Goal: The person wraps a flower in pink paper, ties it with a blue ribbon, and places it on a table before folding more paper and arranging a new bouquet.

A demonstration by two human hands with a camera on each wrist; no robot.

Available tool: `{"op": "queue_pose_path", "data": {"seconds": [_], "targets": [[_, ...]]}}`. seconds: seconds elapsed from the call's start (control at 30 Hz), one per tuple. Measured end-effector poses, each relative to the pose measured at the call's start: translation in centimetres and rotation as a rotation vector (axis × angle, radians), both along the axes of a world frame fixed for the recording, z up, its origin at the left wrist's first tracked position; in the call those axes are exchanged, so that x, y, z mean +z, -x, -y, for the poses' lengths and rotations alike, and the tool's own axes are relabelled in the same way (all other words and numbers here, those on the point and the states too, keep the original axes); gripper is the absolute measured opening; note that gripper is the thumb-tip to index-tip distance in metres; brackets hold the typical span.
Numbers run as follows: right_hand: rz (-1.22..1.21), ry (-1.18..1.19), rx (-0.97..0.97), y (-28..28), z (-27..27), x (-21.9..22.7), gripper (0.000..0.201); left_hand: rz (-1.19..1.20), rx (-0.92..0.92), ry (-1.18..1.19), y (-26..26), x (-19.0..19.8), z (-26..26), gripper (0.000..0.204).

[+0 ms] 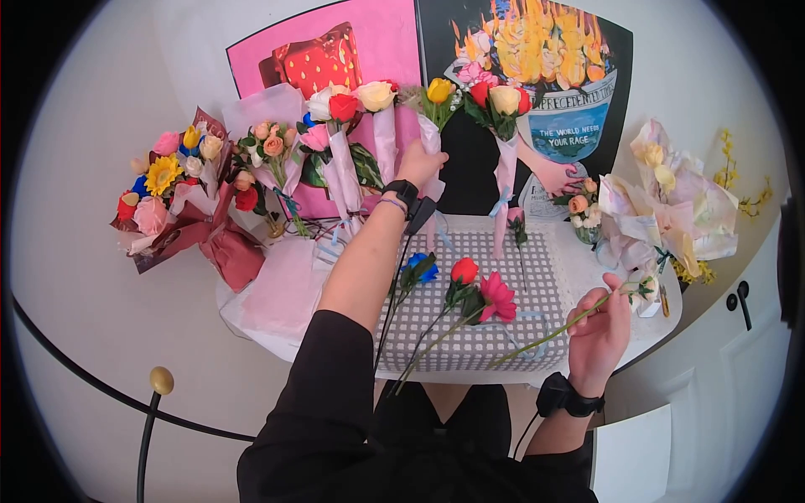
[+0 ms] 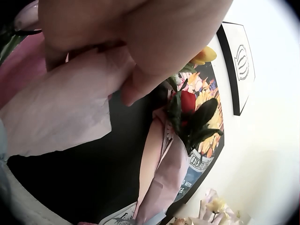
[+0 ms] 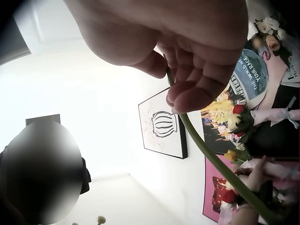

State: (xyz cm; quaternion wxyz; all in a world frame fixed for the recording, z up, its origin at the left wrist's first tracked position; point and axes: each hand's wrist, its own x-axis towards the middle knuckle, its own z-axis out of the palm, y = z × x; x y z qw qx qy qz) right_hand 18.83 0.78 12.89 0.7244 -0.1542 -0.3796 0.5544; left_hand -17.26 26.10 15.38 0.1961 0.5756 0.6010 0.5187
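My left hand [image 1: 418, 166] grips a small bouquet in pale pink paper [image 2: 70, 101], topped by a yellow tulip [image 1: 439, 90], at the back of the table. Its fingers wrap the paper just below the bloom. Over the table's right front, my right hand [image 1: 599, 335] pinches a long green stem [image 3: 206, 149] between thumb and fingers. That stem slants down to the left, and a white flower [image 1: 643, 288] shows at its upper end. Loose on the checked cloth lie a blue flower [image 1: 425, 268], a red rose [image 1: 463, 270] and a dark pink daisy-like flower [image 1: 498, 298].
More wrapped bouquets stand along the back, including a white-and-red one [image 1: 506, 151] to the right. A large dark red bouquet [image 1: 226, 243] is at left, a pale wrapped one [image 1: 671, 197] at right. Pink paper sheets [image 1: 281, 285] lie left; two posters [image 1: 386, 42] lean behind.
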Motion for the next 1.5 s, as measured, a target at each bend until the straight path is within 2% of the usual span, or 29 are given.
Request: {"op": "queue_pose_path", "data": {"seconds": [0.03,0.07,0.13,0.27,0.33,0.43,0.53,0.6,0.67,0.73,0.77,0.8,0.87,0.93,1.13,1.17,1.2,1.23,1.27,1.33,1.4,1.5], "targets": [[0.000,-0.001,0.000,0.0,0.0,-0.1,0.031,0.070,-0.083,-0.035,-0.6,0.3,0.4,0.049],[0.001,-0.011,0.020,0.0,0.0,-0.1,0.030,0.068,-0.083,-0.035,-1.1,0.6,0.8,0.049],[-0.002,-0.020,0.042,0.0,0.0,-0.3,0.029,0.035,-0.013,-0.192,-2.2,0.8,1.7,0.033],[0.037,-0.023,0.062,0.3,-0.1,-0.6,0.027,0.037,-0.004,-0.379,-2.9,2.5,4.1,0.040],[0.051,-0.025,0.071,0.4,0.1,-0.7,0.027,-0.002,-0.032,-0.493,-4.1,3.9,8.0,0.042],[0.078,-0.019,0.053,0.5,0.3,-0.6,0.025,-0.112,-0.057,-0.530,-5.2,5.5,15.0,0.045],[0.066,-0.078,0.007,0.5,0.8,-0.3,0.024,-0.228,-0.136,-0.552,-3.6,3.8,18.8,0.048],[-0.025,-0.169,-0.050,0.3,1.3,0.1,0.023,-0.302,-0.178,-0.561,-2.2,2.4,20.5,0.050],[-0.055,-0.222,-0.024,0.1,2.1,0.8,0.024,-0.602,-0.121,-0.658,-1.5,1.6,22.0,0.052],[-0.275,-0.394,0.056,-0.3,3.0,1.9,0.025,-0.620,-0.123,-0.661,-1.5,1.3,23.4,0.049],[-0.285,-0.501,0.071,-0.7,3.2,2.6,0.025,-0.604,-0.106,-0.671,-1.6,1.3,24.1,0.048],[-0.284,-0.495,0.070,-1.0,3.6,3.3,0.025,-0.588,-0.091,-0.684,-1.7,1.3,24.6,0.046],[-0.412,-0.612,0.085,-1.5,4.4,5.0,0.025,-0.547,-0.090,-0.668,-1.9,1.1,25.0,0.046],[-0.404,-0.623,0.085,-1.4,4.8,5.8,0.026,-0.505,-0.087,-0.658,-2.1,1.2,25.4,0.046],[-0.194,-0.460,-0.188,2.6,5.5,6.7,0.030,-0.530,-0.017,-0.587,-2.9,1.9,27.0,0.046],[-0.233,-0.417,-0.206,3.1,5.5,6.5,0.031,-0.509,-0.038,-0.583,-2.9,1.9,26.8,0.044],[-0.229,-0.421,-0.183,3.2,5.1,5.9,0.031,-0.486,-0.041,-0.580,-2.5,1.9,26.8,0.042],[-0.137,-0.464,-0.078,2.6,4.9,4.9,0.029,-0.486,-0.028,-0.580,-2.5,2.3,26.4,0.042],[-0.044,-0.505,0.029,2.4,4.8,4.1,0.028,-0.388,-0.024,-0.548,-2.6,2.8,25.9,0.040],[-0.010,-0.448,0.043,2.7,4.8,3.1,0.026,-0.285,-0.006,-0.519,-2.7,3.6,23.7,0.039],[0.158,-0.366,0.015,3.1,4.7,2.4,0.025,-0.073,-0.104,-0.559,-2.2,3.7,19.6,0.040],[0.216,-0.330,0.029,3.0,5.3,2.0,0.025,-0.104,-0.108,-0.580,-2.0,4.9,14.5,0.041]]}}
